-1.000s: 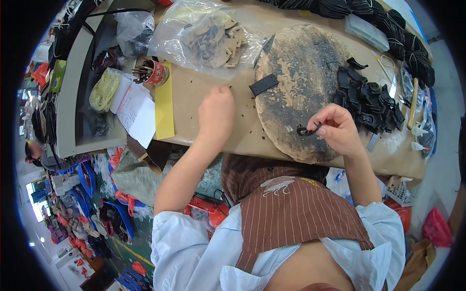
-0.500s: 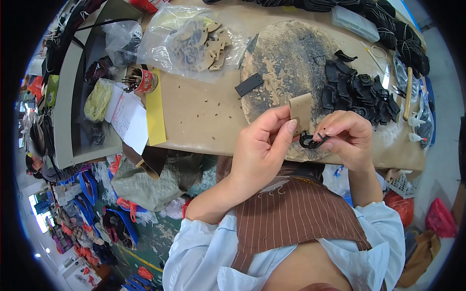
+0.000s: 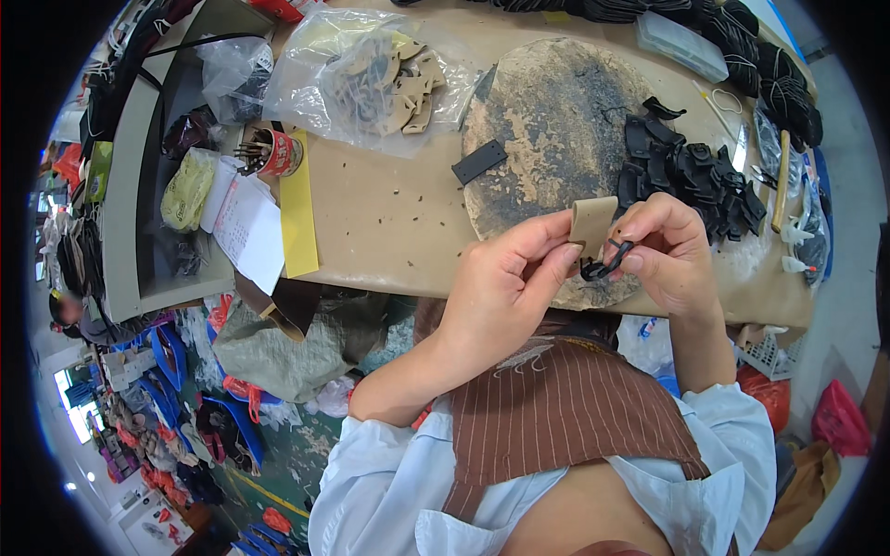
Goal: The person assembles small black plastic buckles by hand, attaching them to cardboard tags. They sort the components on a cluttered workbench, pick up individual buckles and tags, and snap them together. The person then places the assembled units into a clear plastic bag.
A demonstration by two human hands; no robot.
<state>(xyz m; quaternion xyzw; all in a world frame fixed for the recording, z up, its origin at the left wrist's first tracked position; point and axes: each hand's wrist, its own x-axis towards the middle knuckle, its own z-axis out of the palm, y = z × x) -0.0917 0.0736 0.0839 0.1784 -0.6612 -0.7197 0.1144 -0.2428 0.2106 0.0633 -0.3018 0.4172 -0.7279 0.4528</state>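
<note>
My left hand pinches a tan leather-like strip between thumb and fingers, its upper end standing above them. Close beside it, my right hand has thumb and fingertips closed on a small black buckle-like ring. The ring sits at the strip's lower end; whether it is threaded on cannot be made out. Both hands are over the near edge of a worn round board. To the right on the board lies a pile of curved black pieces. A flat black rectangle rests on its left rim.
Left of the board are a clear bag of tan pieces, a red can of thin tools, a yellow sheet and a grey tray. A wooden handle, black cord bundles and a plastic case lie right.
Both hands have shifted slightly right with the strip and the ring. The ring has turned and now shows narrower, and my right fingers are nearer the strip.
</note>
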